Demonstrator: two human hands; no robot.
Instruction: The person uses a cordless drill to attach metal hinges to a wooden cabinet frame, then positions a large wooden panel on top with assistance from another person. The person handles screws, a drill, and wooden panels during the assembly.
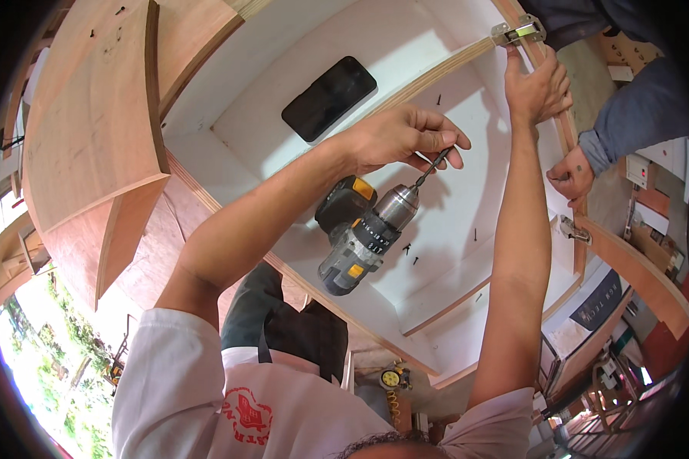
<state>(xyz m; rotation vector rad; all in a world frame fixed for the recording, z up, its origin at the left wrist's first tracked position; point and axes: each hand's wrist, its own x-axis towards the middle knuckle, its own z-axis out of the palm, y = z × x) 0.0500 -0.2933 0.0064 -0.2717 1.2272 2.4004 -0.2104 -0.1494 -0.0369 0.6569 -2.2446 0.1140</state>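
Note:
A grey and black cordless drill (364,237) with yellow accents lies inside the white-lined wooden cabinet (314,287). Its chuck holds a long dark drill bit (429,170), which points up and to the right. My left hand (398,139) reaches over the cabinet, thumb and fingers closed at the bit's tip. Toward the far right, my right hand (540,86) wraps round the cabinet's wooden front edge (565,131). A metal hinge (522,30) sits just above my right thumb. Part of the drill's grip is hidden.
A black phone (329,98) lies in the far compartment. Loose screws (407,249) are scattered on the cabinet's white panel. Another person's hand (573,174) rests at the right edge, near a second hinge (574,229) and a wooden strip (635,268). Curved plywood panels (99,115) stand left.

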